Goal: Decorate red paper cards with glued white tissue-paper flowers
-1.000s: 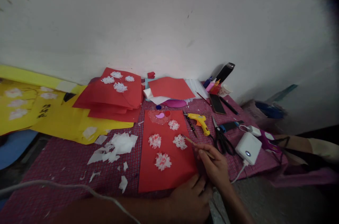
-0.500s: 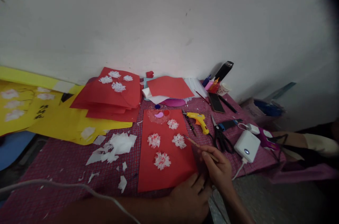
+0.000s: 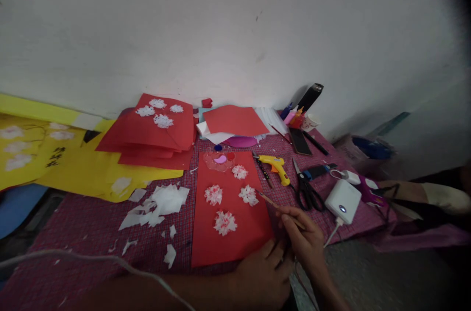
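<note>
Red paper lies with its long axis running near to far. Closed thumb and fingers of the right hand pinch a slim brush, which slants far and left, its tip just beside the rightmost pink-flecked white flower. That flower lies far-left of those fingers. Less near it, the left hand lies at the paper's near right corner; whether it grips anything, I cannot tell.

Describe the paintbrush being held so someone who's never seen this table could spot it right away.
On the checked tablecloth, find the red sheet bearing four pink-tinged paper flowers. Near its right edge, the right hand grips a slim paintbrush. Its pale brown handle sets it apart from the dark, dotted stick beside the yellow glue gun.
</note>
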